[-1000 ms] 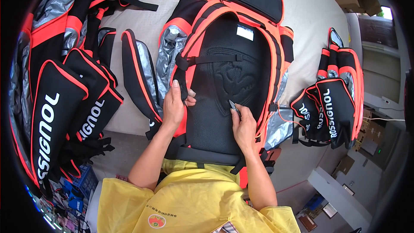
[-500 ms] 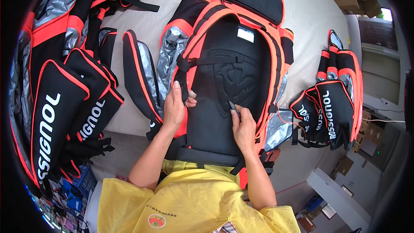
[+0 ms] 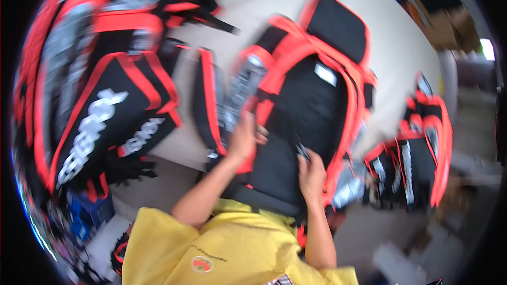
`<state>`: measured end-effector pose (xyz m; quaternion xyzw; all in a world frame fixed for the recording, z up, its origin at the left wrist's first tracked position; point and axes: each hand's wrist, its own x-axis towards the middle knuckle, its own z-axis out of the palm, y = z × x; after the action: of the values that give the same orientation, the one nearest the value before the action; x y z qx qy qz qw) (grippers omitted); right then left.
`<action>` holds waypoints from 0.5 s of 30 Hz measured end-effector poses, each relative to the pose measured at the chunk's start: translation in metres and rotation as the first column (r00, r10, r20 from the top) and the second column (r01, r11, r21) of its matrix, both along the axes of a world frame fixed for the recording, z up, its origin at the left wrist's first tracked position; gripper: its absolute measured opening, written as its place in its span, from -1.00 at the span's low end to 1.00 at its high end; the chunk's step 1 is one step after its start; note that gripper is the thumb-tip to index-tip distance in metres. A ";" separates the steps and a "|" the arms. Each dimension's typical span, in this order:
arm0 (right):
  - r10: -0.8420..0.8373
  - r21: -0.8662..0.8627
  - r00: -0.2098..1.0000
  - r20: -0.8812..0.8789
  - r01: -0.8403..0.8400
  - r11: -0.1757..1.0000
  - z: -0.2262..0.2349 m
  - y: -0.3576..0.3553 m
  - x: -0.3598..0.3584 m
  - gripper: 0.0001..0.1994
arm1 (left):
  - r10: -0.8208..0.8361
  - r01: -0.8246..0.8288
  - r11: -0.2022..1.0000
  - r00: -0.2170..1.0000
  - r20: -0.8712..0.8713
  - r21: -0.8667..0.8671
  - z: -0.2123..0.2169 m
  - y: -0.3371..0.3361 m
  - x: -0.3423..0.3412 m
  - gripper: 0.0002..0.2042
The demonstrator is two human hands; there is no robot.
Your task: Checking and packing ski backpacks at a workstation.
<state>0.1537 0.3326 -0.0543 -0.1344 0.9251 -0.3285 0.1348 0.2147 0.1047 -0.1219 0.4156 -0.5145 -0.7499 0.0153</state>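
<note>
Table: a wide, pale beige table (image 3: 401, 58) fills the blurred view and carries everything below.
Left-hand stack: a heap of black and orange-red bags (image 3: 100, 100) with large white lettering lies along the table's left side, well apart from the hands.
Open backpack: a large black backpack (image 3: 311, 105) with bright orange-red trim lies flat at the table's centre, its padded back panel facing up and a small white label near the top. Its lower end reaches the table's near edge, just in front of the person.
Side flap: a black flap (image 3: 208, 100) with an orange edge and silvery lining is spread out just to the left of the backpack.
Right-hand bags: a smaller cluster of matching black and orange bags (image 3: 417, 153) sits near the table's right edge.
Shirt: the person's yellow shirt (image 3: 211, 248) shows at the bottom.
Left hand: the left hand (image 3: 244, 138) rests on the backpack's orange left edge; blur hides whether the fingers close around it.
Right hand: the right hand (image 3: 311, 175) lies on the black panel with a small grey piece (image 3: 302, 151) at its fingertips, too blurred to tell if it is pinched.
</note>
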 end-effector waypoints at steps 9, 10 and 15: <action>0.162 0.057 0.961 -0.226 -0.153 0.987 -0.027 0.007 -0.014 -0.56 | -0.074 0.054 0.968 0.995 -0.071 -0.246 0.004 0.034 -0.018 -0.19; 0.224 0.255 0.965 -0.134 -0.184 0.949 -0.007 -0.009 -0.007 -0.45 | -0.065 0.049 0.966 0.996 -0.056 -0.254 0.006 0.027 -0.010 -0.20; 0.417 -0.045 0.908 0.027 -0.416 0.908 0.014 0.005 -0.004 -0.58 | -0.148 0.142 0.951 0.989 -0.001 -0.276 0.003 0.018 -0.012 -0.20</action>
<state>0.1497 0.3373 -0.0403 -0.3252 0.8660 -0.3123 0.2160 0.2027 0.1231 -0.1187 0.3623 -0.6425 -0.6748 0.0232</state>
